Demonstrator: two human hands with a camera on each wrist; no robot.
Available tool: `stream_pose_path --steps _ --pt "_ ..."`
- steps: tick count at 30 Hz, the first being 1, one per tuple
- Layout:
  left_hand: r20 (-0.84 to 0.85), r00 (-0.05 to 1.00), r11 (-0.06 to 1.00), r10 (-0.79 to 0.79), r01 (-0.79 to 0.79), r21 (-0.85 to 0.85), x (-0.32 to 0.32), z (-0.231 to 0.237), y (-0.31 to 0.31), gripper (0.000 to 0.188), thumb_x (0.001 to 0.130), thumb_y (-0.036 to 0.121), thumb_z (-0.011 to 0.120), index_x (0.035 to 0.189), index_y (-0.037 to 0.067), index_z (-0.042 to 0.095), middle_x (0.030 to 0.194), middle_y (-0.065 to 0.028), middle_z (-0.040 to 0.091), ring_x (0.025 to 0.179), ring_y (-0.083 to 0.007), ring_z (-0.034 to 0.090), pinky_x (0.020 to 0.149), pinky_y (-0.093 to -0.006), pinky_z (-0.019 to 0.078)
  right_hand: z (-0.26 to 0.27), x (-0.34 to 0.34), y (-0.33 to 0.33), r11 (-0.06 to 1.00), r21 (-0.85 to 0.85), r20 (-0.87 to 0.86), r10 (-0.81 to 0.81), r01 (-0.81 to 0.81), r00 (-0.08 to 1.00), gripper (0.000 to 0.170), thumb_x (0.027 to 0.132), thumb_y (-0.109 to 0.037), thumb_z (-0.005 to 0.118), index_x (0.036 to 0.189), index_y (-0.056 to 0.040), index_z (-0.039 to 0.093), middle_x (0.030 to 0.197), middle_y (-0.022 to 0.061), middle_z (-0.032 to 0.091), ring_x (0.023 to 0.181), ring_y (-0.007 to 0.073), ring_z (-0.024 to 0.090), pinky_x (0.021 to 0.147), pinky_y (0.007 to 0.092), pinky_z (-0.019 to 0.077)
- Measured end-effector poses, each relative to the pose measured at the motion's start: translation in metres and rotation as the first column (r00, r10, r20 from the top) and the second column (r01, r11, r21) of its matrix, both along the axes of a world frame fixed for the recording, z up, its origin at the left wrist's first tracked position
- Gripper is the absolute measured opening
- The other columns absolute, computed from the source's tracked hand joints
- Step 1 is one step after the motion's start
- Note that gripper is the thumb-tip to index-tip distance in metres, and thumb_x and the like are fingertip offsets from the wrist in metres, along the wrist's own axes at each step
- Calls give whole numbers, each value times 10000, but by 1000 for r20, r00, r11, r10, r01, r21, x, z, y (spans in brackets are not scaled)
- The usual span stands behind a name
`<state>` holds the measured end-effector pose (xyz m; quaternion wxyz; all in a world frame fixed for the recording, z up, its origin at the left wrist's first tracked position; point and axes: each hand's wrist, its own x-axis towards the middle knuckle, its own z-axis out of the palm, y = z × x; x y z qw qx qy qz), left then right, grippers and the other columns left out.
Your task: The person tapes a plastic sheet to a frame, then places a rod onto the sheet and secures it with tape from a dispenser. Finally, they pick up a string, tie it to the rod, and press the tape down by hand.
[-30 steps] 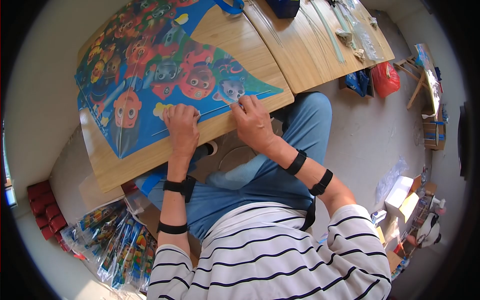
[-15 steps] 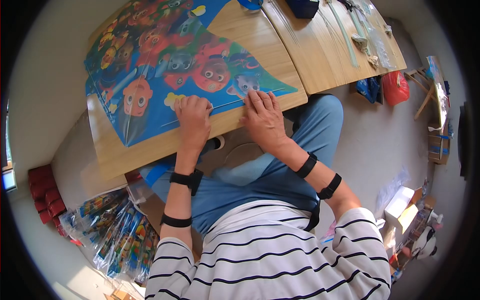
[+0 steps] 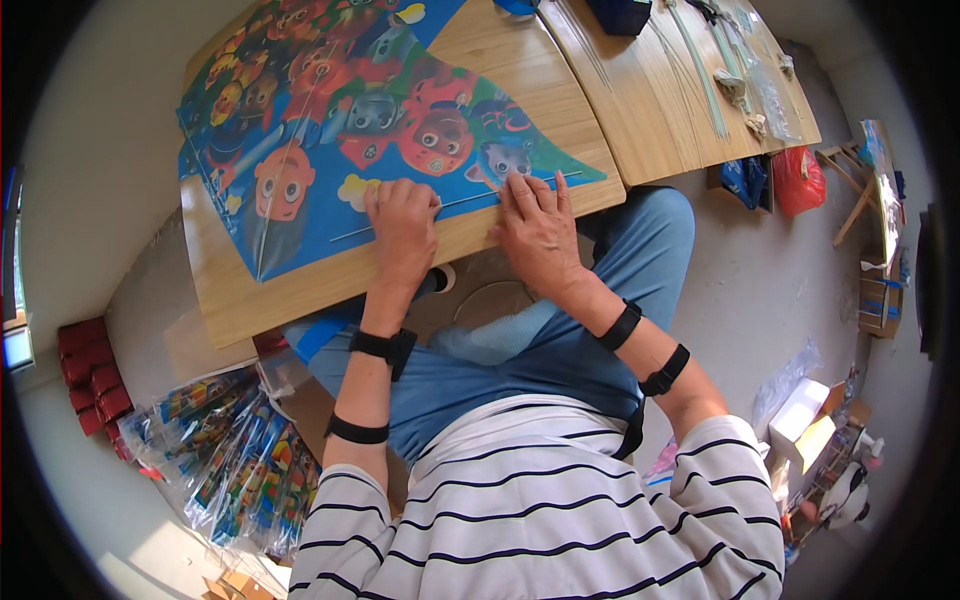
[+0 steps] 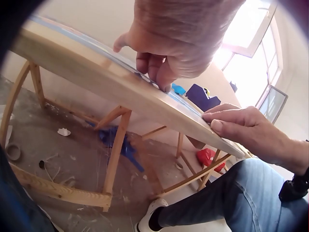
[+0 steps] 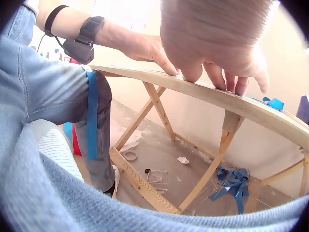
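On the table lies a blue kite sheet printed with cartoon faces. A thin rod runs along its near edge. My left hand bends its fingers over the rod; in the left wrist view its thumb and fingertips pinch at the table's edge, a small white bit beside them. Farther right, my right hand rests its extended fingers on the sheet by the rod, below a grey printed face. From the right wrist view, the right fingertips press down at the edge, close beside the left hand.
The wooden table meets a second tabletop bearing loose rods, green strips and plastic. A red bag stands on the floor beyond it. Packed printed pieces lie at lower left. Under the table are wooden legs and a blue heap.
The view has shifted, so the table sits farther right. My right hand's fingers went from bent on the rod to straighter and spread. The left hand keeps its place on the rod.
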<state>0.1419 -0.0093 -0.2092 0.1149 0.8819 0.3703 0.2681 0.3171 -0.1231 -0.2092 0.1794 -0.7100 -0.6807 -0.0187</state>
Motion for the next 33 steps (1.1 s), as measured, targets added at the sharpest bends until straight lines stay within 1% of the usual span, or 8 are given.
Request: stream_pose_path --steps 2,8,11,14,17,29,32,33 --pt "-37 999 998 14 -17 -67 0 -3 -1 85 812 74 683 863 93 617 912 -80 550 998 -310 516 1061 -563 302 0 0 0 1000 -2 2 3 -3 1000 639 771 -255 751 1305 40 562 1381 145 504 1294 314 456 1158 584 257" --pt "-41 999 997 31 -33 -70 8 0 -6 93 807 84 691 859 99 617 909 -71 556 1005 -304 521 1072 -573 288 -1 0 0 1000 5 1 0 0 1000 633 772 -261 750 1300 37 569 1374 144 512 1290 309 463 1161 589 248" --pt "-15 999 999 35 -35 13 6 -6 -3 78 791 79 687 831 90 621 858 -86 561 948 -310 527 971 -477 340 -1 1 0 1000 5 27 6 -6 1000 629 768 -267 752 1290 36 577 1371 141 515 1290 302 464 1162 591 245" --pt "-31 999 999 40 -40 0 -1 -3 -1 79 792 75 686 834 93 622 863 -81 559 955 -308 525 977 -489 336 -2 1 0 1000 12 23 0 0 1000 628 765 -271 755 1285 35 581 1367 136 517 1288 297 465 1164 592 243" --pt "-82 997 998 14 -19 -62 -1 2 -2 85 808 94 698 862 110 634 909 -64 558 996 -299 528 1074 -595 286 -2 0 0 1000 16 16 -6 6 1000 626 765 -270 756 1285 34 582 1363 133 519 1287 295 466 1163 597 240" --pt "-72 997 997 28 -32 -64 4 -3 -3 88 810 82 701 859 107 632 905 -58 553 993 -295 525 1082 -582 284 -5 2 1 999 37 45 -12 10 999 653 726 -296 781 1265 17 586 1332 116 512 1266 279 474 1146 618 248" --pt "-25 999 999 28 -29 -29 6 1 -5 81 791 66 694 817 86 619 866 -83 566 942 -315 531 1016 -501 324 -4 1 1 999 52 33 8 -10 999 662 737 -295 773 1257 66 578 1311 148 482 1243 299 465 1123 663 255" --pt "-23 999 999 26 -27 -28 6 2 -5 81 792 67 694 817 85 619 866 -84 566 942 -316 531 1014 -500 324 -3 1 1 999 52 29 7 -9 1000 663 737 -294 773 1258 65 576 1310 149 482 1245 300 463 1122 664 255"
